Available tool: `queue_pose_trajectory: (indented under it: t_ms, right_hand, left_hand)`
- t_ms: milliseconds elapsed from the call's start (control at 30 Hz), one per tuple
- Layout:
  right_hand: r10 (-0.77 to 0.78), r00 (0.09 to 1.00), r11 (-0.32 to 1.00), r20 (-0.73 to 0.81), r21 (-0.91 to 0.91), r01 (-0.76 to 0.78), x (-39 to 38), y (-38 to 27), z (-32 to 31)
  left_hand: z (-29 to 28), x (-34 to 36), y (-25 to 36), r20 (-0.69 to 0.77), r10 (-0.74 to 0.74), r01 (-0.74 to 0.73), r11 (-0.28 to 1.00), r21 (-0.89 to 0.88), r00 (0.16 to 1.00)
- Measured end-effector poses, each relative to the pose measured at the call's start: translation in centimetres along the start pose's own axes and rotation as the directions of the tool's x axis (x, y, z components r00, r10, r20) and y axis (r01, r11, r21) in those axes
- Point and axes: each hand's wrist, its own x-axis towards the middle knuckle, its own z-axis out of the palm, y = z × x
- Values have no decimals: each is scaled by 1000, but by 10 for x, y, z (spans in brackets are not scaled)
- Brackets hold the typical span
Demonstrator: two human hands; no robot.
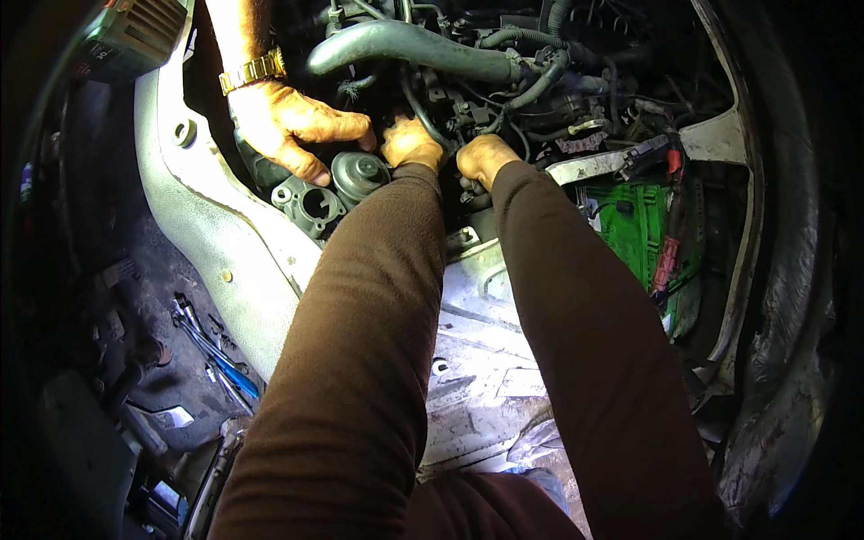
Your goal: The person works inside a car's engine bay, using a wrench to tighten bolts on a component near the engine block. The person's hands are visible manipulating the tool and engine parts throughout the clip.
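Both my arms, in brown sleeves, reach into a car's engine bay. My left hand (411, 144) is curled low among the engine parts, beside a thin black hose (419, 106); what its fingers close on is hidden. Close by on the right, my right hand (484, 160) bends down behind the front panel (468, 270), and its fingers are out of sight. Left of my left hand is a round grey metal cap (360, 173) on a housing with a round opening (315, 205). Another person's hand (301, 126), with a gold watch (253, 72), spreads its fingers at that cap.
A thick grey-green pipe (414, 49) crosses above my hands. At the right sits a green battery (630, 225) with a red-sleeved cable (666, 261). The pale fender edge (225, 216) runs along the left. Several tools (216, 346) lie on the ground beyond it.
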Motion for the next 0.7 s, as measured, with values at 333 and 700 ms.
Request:
queue_pose_trajectory:
  t_ms: [333,700]
  right_hand:
    - [111,987,922,-117,383,-59,2,2,-5]
    - [78,985,765,-155,643,41,55,13,10]
  left_hand:
    - [-3,1,0,41,35,-33,998,-53,999]
    - [10,2,-6,-121,-199,173,965,-199,972]
